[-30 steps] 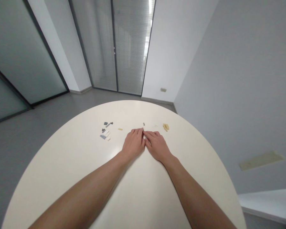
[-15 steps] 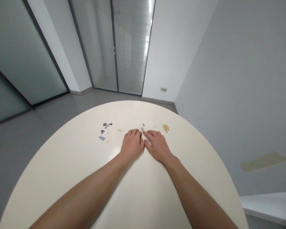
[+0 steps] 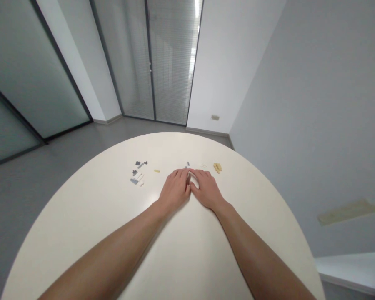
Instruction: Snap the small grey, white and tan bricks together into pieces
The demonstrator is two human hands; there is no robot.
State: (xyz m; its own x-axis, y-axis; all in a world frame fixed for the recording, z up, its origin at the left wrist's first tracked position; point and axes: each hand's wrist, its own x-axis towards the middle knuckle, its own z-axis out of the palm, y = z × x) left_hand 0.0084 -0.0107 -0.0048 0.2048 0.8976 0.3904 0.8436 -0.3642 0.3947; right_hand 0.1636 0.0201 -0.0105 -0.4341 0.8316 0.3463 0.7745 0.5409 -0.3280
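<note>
My left hand (image 3: 175, 187) rests low over the table with its fingers curled. Against it, tip to tip, is my right hand (image 3: 208, 189), its index finger reaching to the left fingertips and its thumb close to the left thumb. Both look closed around the spot between them; whatever they grip there is hidden by the fingers. Just beyond the fingertips lies a small grey piece (image 3: 188, 163), with a bit of grey right beside the left fingertips. A small yellow piece (image 3: 156, 171) lies left of my left hand.
On the round white table (image 3: 90, 216), several grey pieces (image 3: 134, 181) and white pieces (image 3: 138, 176) lie loosely to the left. A cluster of tan-yellow pieces (image 3: 218, 167) lies to the right, near thin white pieces (image 3: 203, 166). Walls and glass panels stand beyond.
My right index finger has moved in from the grey piece beyond the hands to meet the left fingertips. Less of that piece shows now. The scattered pieces stay in place.
</note>
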